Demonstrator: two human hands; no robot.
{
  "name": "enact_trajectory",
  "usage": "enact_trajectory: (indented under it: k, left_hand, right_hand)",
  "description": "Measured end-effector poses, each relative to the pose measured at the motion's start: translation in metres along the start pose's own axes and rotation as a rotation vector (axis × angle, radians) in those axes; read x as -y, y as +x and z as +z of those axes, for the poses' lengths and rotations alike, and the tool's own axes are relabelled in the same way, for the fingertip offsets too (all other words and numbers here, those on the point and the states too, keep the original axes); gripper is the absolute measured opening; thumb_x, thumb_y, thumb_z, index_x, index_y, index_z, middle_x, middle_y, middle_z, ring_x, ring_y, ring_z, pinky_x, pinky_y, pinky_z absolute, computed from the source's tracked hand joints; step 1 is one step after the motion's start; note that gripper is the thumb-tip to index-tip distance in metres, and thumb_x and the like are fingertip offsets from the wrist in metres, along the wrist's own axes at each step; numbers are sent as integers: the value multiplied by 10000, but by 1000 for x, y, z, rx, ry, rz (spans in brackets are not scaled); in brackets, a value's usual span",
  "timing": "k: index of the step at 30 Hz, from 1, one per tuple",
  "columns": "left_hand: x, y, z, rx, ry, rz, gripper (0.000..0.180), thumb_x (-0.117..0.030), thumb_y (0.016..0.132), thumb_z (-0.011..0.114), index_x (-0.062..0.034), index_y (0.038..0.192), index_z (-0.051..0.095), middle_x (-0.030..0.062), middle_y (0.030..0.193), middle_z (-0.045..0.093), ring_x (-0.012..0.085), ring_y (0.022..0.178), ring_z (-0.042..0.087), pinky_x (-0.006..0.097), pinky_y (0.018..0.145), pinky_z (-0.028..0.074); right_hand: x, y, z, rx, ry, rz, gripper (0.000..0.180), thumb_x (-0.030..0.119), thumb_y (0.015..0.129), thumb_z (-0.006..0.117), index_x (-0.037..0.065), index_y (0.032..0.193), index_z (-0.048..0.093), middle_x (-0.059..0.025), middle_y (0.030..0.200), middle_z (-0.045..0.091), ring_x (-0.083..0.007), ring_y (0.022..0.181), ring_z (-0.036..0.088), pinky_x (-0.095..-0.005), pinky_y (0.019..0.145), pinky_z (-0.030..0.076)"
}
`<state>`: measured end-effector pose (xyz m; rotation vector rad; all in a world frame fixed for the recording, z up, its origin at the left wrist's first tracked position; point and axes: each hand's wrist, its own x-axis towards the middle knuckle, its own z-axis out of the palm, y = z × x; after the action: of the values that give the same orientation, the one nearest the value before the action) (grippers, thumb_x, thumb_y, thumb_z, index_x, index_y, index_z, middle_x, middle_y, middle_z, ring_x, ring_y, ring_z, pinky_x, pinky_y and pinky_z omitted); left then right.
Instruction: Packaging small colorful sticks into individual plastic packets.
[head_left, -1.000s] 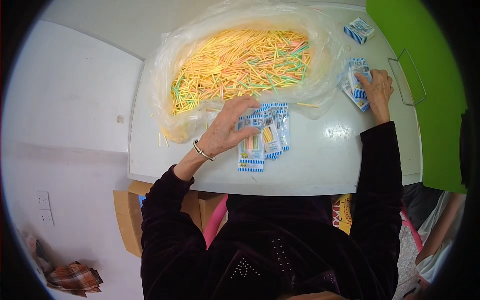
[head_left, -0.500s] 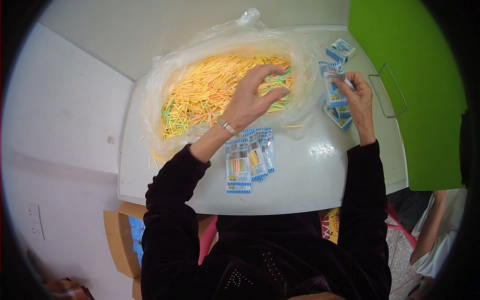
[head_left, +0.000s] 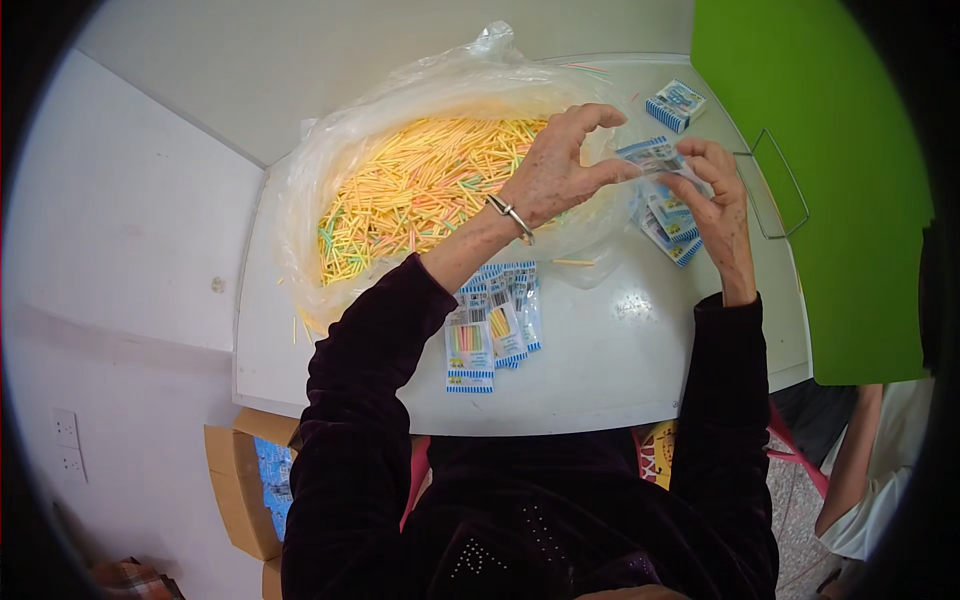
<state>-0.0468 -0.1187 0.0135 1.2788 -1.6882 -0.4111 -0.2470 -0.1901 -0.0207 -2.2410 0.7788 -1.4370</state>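
My left hand (head_left: 560, 165) and my right hand (head_left: 718, 195) are raised over the white table (head_left: 620, 370), and both pinch one small blue-and-white packet (head_left: 652, 154) between their fingertips. A silver bangle sits on my left wrist. Under my left hand lies a big clear plastic bag (head_left: 330, 190) full of thin yellow, orange and green sticks (head_left: 420, 195). Below my right hand is a stack of empty blue-and-white packets (head_left: 668, 222). A fanned row of filled packets (head_left: 492, 325) lies by my left forearm.
A small blue-and-white box (head_left: 676, 105) sits at the table's far right, next to a wire frame (head_left: 775, 190) and a green panel (head_left: 830, 180). Cardboard boxes (head_left: 240, 480) stand on the floor at the left. Another person's arm (head_left: 860, 460) shows at the lower right.
My left hand left the filled packets, passed over the sticks in the bag and joined my right hand at the packet. My right hand lifted that packet off the stack.
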Motion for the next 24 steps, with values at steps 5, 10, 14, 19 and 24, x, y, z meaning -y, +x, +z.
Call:
enact_trajectory:
  k: [5, 10, 14, 19, 24]
  left_hand:
    - [-8, -16, -5, 73, 79, 94, 163, -172, 723, 661, -29, 800, 642, 105, 759, 607, 280, 757, 540, 346, 687, 429]
    - [-9, -48, -11, -5, 181, 72, 83, -99, 737, 637, -34, 787, 648, 94, 682, 576, 249, 696, 532, 336, 646, 419]
    - [-5, -72, -17, 1, 232, -8, 98, -73, 757, 633, -35, 847, 648, 92, 711, 566, 230, 713, 539, 316, 646, 421]
    - [-3, -82, -22, 44, 355, -42, 103, -111, 769, 625, -31, 829, 647, 107, 704, 567, 252, 715, 537, 349, 653, 419]
    - [18, -65, -43, 215, 113, -124, 154, -168, 825, 611, -36, 898, 639, 104, 834, 607, 260, 775, 552, 319, 717, 437]
  right_hand:
    - [38, -4, 8, 427, 475, 352, 71, 52, 783, 629, -2, 828, 620, 14, 751, 557, -59, 689, 476, -212, 630, 379]
    - [45, -16, 22, 438, 460, 345, 105, 80, 799, 623, -22, 817, 607, 13, 682, 543, -44, 639, 440, -205, 575, 351]
    - [55, -22, 30, 587, 419, 427, 168, 122, 812, 624, -43, 784, 615, 17, 611, 514, -46, 591, 420, -212, 530, 327]
    - [56, -28, 38, 678, 424, 419, 212, 151, 819, 627, -44, 740, 612, 29, 554, 464, -43, 550, 387, -230, 487, 302]
    - [46, -24, 34, 581, 469, 407, 296, 156, 830, 620, 1, 613, 489, 51, 549, 397, -25, 542, 332, -218, 476, 268]
